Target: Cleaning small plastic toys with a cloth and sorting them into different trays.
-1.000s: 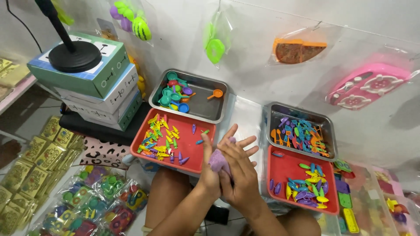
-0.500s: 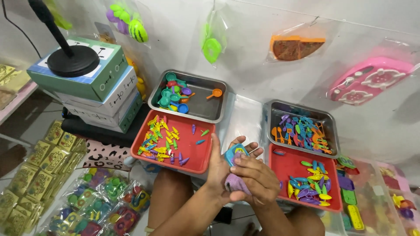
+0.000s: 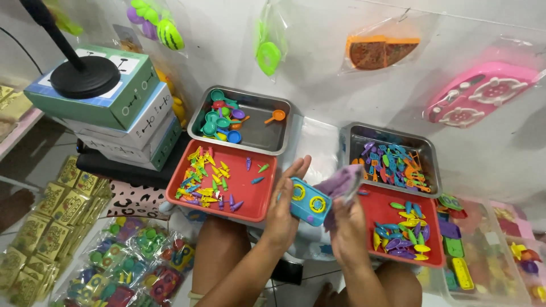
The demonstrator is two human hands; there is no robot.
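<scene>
My left hand (image 3: 282,204) holds a small blue toy stove (image 3: 309,200) with two yellow rings on its face, gripped from its left side. My right hand (image 3: 348,224) pinches a purple cloth (image 3: 341,183) that hangs just to the right of the toy, over the edge of the right red tray (image 3: 380,215). Both hands hover above my knees, between the two pairs of trays.
Left red tray (image 3: 257,196) holds small coloured toy bits, with a metal tray (image 3: 263,136) of toy pans behind it. Right metal tray (image 3: 355,145) holds toy utensils. Stacked boxes (image 3: 122,113) stand at left; bagged toys (image 3: 119,261) lie on the floor and hang on the wall.
The hands have separated. The blue toy, earlier wrapped in the cloth between both palms, now shows fully in my left hand, and my right hand has lifted the cloth up to the right.
</scene>
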